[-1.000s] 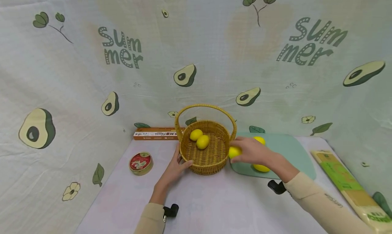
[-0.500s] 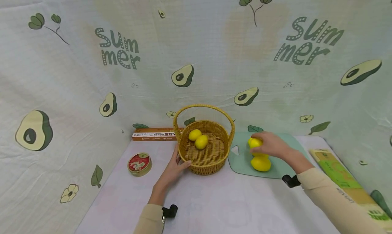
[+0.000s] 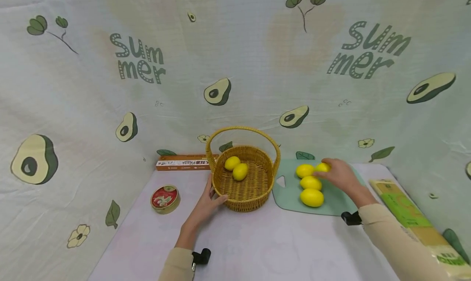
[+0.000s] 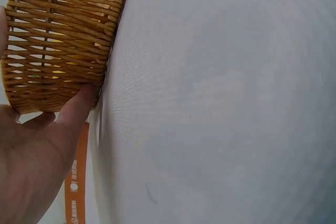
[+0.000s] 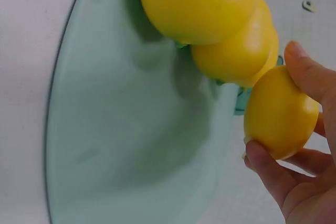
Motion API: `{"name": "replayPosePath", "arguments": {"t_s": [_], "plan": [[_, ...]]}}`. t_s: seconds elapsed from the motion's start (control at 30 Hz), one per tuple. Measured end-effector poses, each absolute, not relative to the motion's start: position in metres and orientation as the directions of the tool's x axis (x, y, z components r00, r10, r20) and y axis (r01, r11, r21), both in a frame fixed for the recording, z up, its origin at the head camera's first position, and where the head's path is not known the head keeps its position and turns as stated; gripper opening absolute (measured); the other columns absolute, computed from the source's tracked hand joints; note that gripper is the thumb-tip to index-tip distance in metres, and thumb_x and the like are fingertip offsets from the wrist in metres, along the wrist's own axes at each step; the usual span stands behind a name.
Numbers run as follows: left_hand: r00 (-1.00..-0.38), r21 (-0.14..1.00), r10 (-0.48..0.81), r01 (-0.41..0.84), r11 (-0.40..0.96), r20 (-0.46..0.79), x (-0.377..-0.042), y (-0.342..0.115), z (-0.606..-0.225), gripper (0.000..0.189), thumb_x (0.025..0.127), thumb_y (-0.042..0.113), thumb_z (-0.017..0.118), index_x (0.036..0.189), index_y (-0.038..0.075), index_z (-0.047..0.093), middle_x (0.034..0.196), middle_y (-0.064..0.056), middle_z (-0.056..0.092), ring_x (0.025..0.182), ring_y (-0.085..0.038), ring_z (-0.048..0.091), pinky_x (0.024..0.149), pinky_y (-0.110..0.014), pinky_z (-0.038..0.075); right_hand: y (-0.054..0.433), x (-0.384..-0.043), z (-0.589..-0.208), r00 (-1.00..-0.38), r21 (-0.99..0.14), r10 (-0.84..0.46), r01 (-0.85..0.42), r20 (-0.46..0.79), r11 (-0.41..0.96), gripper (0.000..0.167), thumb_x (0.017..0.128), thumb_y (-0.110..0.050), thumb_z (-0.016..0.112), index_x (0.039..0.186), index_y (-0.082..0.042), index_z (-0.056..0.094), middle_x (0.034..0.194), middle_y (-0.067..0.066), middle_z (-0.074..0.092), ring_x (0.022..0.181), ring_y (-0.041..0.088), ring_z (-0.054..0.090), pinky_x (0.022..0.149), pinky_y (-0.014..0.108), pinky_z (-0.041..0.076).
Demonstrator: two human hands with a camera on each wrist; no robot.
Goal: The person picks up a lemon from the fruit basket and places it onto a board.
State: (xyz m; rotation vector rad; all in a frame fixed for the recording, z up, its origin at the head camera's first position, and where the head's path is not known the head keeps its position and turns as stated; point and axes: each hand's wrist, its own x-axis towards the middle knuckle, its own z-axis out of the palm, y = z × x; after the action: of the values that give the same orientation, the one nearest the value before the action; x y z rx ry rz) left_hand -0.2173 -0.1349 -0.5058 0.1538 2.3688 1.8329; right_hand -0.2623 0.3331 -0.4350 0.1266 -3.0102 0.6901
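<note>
The word "summer", split as "sum" over "mer", is printed twice on the far cloth (image 3: 257, 60), once left and once right. "PASTA" stands upside down on the long box (image 3: 182, 162) at the far left, beside Chinese characters too small to read surely. Print on the left tin (image 3: 165, 199), the right pack (image 3: 413, 223) and the right sleeve (image 3: 397, 240) is illegible.

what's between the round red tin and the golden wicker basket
In the head view: the left hand, touching the basket, and bare whitish tabletop beside the tin.
</note>
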Motion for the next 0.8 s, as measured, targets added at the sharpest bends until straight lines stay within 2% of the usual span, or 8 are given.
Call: {"name": "replayPosePath", "arguments": {"t_s": [0.3,0.5,0.8], "plan": [[-0.984,0.969,0.174,0.011,0.245,-0.033,-0.217,-0.134,-0.506,0.1,0.094,0.03,0.07,0.156,0.045,-0.007,0.169,0.002,-0.007,0.154,-0.04,0.014,0.121,-0.06,0.021,0.35,-0.268,-0.458,-0.999,-0.457,0.03,0.011,0.035,0.889,0.082,0.09,-0.047,0.069,0.137,0.015,0.045,0.135,0.038,0.049,0.119,0.053,0.049,0.1,0.065,0.041],[-0.984,0.967,0.173,0.011,0.256,-0.034,-0.217,-0.133,-0.507,0.1,0.093,0.031,0.07,0.156,0.045,-0.007,0.169,0.0,-0.006,0.153,-0.041,0.015,0.12,-0.061,0.022,0.355,-0.269,-0.466,-0.998,-0.46,0.029,0.051,-0.056,0.886,0.08,0.094,-0.043,0.065,0.142,0.016,0.039,0.14,0.039,0.043,0.124,0.055,0.044,0.104,0.066,0.038],[-0.986,0.968,0.165,0.011,0.249,-0.031,-0.216,-0.134,-0.505,0.101,0.093,0.031,0.071,0.155,0.046,-0.006,0.169,0.002,-0.005,0.154,-0.04,0.014,0.121,-0.06,0.021,0.348,-0.274,-0.464,-0.993,-0.496,-0.006,0.053,-0.117,0.867,0.078,0.096,-0.036,0.06,0.148,0.014,0.03,0.145,0.04,0.037,0.128,0.055,0.04,0.107,0.067,0.034]]}}
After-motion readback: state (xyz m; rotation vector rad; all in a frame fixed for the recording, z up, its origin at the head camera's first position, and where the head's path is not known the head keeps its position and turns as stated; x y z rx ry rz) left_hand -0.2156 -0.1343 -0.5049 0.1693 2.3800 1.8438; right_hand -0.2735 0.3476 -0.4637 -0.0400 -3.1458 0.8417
